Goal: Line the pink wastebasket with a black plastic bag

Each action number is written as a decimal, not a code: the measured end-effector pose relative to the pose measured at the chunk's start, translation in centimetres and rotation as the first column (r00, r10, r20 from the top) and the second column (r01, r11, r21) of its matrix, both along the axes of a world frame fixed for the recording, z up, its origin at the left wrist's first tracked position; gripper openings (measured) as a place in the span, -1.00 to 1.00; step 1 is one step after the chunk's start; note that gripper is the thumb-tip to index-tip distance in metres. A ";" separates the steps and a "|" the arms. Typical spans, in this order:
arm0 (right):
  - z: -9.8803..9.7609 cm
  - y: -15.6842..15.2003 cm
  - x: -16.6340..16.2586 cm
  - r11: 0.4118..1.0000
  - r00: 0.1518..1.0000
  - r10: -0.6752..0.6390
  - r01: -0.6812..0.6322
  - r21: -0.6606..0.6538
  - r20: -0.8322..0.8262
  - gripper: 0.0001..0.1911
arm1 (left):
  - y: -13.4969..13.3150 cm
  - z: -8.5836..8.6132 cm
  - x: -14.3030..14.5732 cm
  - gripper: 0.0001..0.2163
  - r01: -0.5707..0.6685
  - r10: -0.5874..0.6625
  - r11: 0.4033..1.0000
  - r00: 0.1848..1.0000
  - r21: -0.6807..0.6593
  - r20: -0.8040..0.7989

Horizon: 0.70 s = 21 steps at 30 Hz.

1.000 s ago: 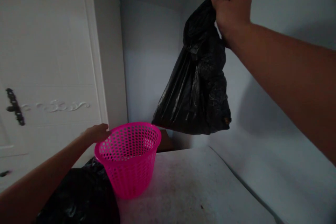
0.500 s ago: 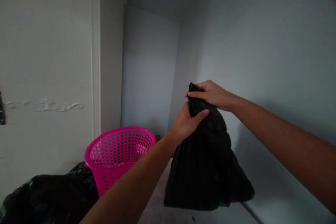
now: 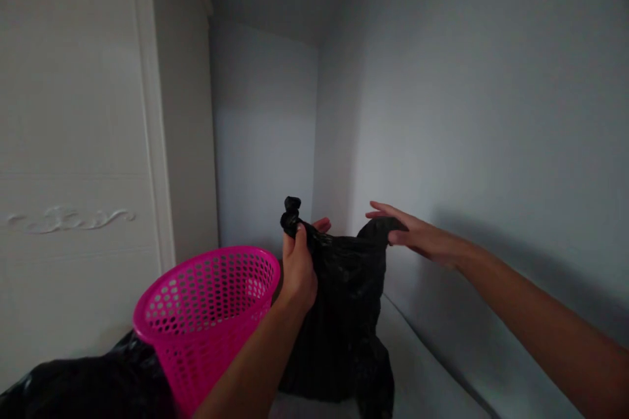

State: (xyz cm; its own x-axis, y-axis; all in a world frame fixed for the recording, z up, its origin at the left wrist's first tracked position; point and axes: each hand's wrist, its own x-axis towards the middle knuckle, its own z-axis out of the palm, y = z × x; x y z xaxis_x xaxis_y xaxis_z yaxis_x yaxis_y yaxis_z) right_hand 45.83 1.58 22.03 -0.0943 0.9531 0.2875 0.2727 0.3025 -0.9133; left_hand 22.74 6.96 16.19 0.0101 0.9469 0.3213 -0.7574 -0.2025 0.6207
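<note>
A full black plastic bag [image 3: 339,321] stands upright on a pale surface [image 3: 422,380] in the corner. My left hand [image 3: 297,265] is closed round one knotted ear at the bag's top left. My right hand [image 3: 410,232] has its fingers stretched out, with the thumb and fingertips on the bag's other top corner. A bright pink perforated basket [image 3: 206,314] stands just left of the bag, tilted toward me, its inside showing no contents.
A second black bag [image 3: 83,386] lies at the bottom left, partly behind the basket. A white cabinet door [image 3: 73,144] with a scroll ornament fills the left. Grey walls close in the corner behind and to the right.
The bag came down from high in my right hand onto the surface. My left hand left the basket rim and took the bag's top. My right hand's fingers opened.
</note>
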 end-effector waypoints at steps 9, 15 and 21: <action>-7.8 1.0 -9.5 0.979 0.817 -0.162 0.065 -0.191 -0.554 -0.46 | 0.5 -2.5 2.0 -0.85 -0.130 0.129 0.991 0.991 0.030 0.023; -7.5 4.3 -9.3 0.968 0.646 -0.206 0.243 -0.058 -0.735 -0.50 | -0.5 -2.8 -1.0 -0.81 0.282 -0.258 0.958 0.926 -0.048 0.277; -9.6 5.1 -9.9 0.998 0.888 -0.032 0.001 -0.068 -0.458 -0.45 | -0.8 -4.1 -1.3 -0.52 0.475 -0.480 0.877 0.868 -0.069 -0.130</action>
State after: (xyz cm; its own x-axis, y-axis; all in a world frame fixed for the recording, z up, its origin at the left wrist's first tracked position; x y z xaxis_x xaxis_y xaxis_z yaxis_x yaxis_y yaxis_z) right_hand 35.93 6.67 12.45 0.0492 0.9712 0.2332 -0.1769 0.2383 -0.9549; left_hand 21.46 6.19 12.10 0.5057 0.8254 0.2508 -0.6621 0.1849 0.7263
